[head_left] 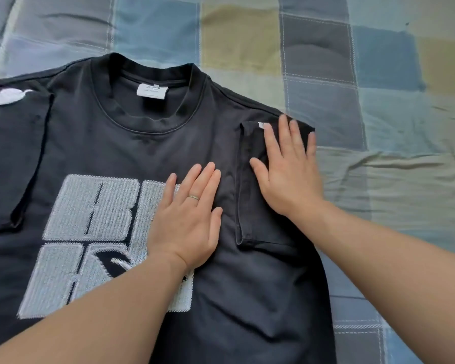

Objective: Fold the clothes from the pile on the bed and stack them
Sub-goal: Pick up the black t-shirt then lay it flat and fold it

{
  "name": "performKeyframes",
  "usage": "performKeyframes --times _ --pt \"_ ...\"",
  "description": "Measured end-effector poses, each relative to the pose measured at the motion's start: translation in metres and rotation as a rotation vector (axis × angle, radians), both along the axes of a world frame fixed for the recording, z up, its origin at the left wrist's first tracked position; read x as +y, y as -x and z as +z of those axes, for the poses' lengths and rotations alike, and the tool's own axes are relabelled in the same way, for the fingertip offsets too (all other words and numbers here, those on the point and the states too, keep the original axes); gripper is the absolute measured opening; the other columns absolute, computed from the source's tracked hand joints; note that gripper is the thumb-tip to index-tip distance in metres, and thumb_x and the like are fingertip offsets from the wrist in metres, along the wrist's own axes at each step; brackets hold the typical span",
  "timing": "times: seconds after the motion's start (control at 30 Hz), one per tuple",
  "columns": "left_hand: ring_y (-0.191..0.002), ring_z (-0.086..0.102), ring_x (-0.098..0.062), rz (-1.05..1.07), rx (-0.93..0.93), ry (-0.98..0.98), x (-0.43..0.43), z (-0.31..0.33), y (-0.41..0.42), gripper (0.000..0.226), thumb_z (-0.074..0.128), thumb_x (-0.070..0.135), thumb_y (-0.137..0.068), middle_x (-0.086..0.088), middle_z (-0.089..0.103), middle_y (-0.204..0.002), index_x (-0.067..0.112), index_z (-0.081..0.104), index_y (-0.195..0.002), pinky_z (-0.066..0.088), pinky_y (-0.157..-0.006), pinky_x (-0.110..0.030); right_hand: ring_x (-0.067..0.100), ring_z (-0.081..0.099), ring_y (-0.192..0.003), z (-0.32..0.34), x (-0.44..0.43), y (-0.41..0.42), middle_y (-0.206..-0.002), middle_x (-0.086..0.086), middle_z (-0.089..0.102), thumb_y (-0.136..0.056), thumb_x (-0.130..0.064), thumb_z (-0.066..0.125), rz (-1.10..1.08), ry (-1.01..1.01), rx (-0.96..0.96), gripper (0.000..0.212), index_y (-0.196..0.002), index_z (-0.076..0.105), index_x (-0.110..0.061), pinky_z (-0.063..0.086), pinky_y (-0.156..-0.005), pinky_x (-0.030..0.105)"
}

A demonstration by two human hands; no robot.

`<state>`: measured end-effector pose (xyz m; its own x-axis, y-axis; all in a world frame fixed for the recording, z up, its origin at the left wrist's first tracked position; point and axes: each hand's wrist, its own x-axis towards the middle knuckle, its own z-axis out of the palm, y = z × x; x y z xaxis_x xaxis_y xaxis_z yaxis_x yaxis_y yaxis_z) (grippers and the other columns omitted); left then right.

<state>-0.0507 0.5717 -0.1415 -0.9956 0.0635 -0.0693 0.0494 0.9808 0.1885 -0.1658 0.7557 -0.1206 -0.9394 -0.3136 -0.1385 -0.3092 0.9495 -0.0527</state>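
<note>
— Where is the shirt lying?

— The black T-shirt (131, 153) lies face up on the checked bed cover (378, 74), collar toward the far edge of the bed, its body running off the near and left edges of view. A white neck label (152, 91) shows inside the collar, and a large grey print (95, 232) covers the chest.

— And the hands?

— Both are flat, palms down, fingers extended, grasping nothing. The left hand (188, 219) presses on the chest, its heel over the right part of the print, fingers pointing toward the collar; a ring (194, 197) sits on one finger. The right hand (289, 169) rests on the sleeve (250, 200), which is folded inward over the shirt's front, fingertips at the shoulder corner.

— The arms?

— Both forearms are bare, reaching in from the near edge, the left one crossing the lower print.

— The other sleeve?

— It also lies folded over the front, at the left.
</note>
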Motion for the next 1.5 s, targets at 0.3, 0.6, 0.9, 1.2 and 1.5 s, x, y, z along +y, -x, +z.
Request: performKeyframes --times 0.3,0.6,0.9,1.2,1.5 --pt "-0.154 0.020 -0.018 0.008 -0.005 0.023 -0.001 -0.001 0.001 0.064 0.027 0.041 -0.098 0.003 0.022 -0.166 0.016 0.032 -0.157 0.014 -0.123 -0.051 0.023 -0.013 -0.155 0.005 -0.003 -0.027 -0.168 0.010 -0.011 -0.096 -0.065 0.015 0.004 0.067 -0.094 0.084 -0.160 -0.001 -0.013 -0.009 -0.125 0.044" --pt "-0.155 0.002 -0.013 0.017 -0.089 0.022 -0.001 0.007 0.001 0.063 0.016 0.043 -0.102 0.007 0.006 -0.169 0.021 0.014 -0.161 -0.001 -0.125 -0.045 0.020 -0.017 -0.154 0.007 0.001 -0.089 -0.167 0.004 -0.019 -0.089 -0.067 -0.001 0.026 0.029 -0.202 0.085 -0.160 -0.008 -0.022 -0.010 -0.124 0.044" --pt "-0.155 -0.010 -0.021 -0.124 -0.268 -0.076 -0.022 0.039 -0.091 0.066 0.024 0.050 -0.104 0.002 -0.005 -0.169 0.023 0.006 -0.162 -0.007 -0.125 -0.045 0.024 -0.009 -0.155 0.037 -0.012 -0.174 -0.169 0.001 -0.010 -0.104 -0.056 0.027 -0.153 0.019 -0.395 0.072 -0.161 -0.001 -0.023 -0.001 -0.125 0.048" --pt "-0.155 0.009 -0.030 -0.075 -0.419 0.090 -0.116 0.073 -0.302 0.065 0.037 0.049 -0.102 -0.004 0.008 -0.169 0.026 0.020 -0.160 0.014 -0.122 -0.054 0.026 -0.002 -0.155 0.065 0.006 -0.377 -0.169 -0.001 -0.007 -0.103 -0.048 0.039 -0.323 -0.053 -0.516 0.069 -0.161 0.003 -0.032 0.011 -0.122 0.055" --pt "-0.154 0.000 -0.030 0.431 -0.479 0.087 -0.161 0.071 -0.425 0.066 0.038 0.058 -0.101 0.001 0.000 -0.169 0.035 0.016 -0.159 0.006 -0.119 -0.061 0.023 -0.013 -0.154 0.056 0.051 -0.480 -0.166 -0.004 -0.021 -0.101 -0.058 0.035 -0.630 -0.091 -0.562 0.073 -0.157 -0.009 -0.042 0.009 -0.115 0.068"
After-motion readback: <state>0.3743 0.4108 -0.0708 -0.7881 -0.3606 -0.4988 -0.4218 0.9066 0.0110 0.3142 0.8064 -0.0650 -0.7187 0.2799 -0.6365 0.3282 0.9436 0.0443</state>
